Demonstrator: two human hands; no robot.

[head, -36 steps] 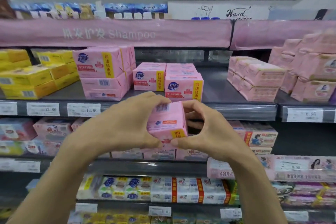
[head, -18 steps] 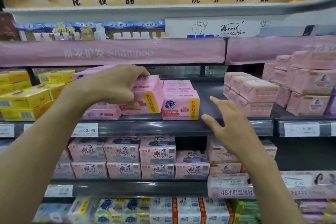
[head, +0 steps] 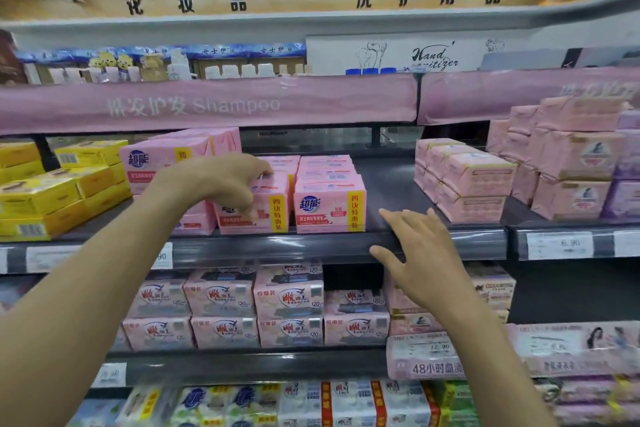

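Pink soap pack [head: 274, 206] stood at the front edge of the shelf [head: 391, 184], with the left hand [head: 221, 184] curled over its top and front, gripping it. A matching soap pack [head: 329, 208] sat just beside it on the shelf. The right hand [head: 419, 253] hovered before the shelf's front rail, fingers spread and holding nothing. Yellow soap boxes [head: 45, 198] filled the shelf's left end.
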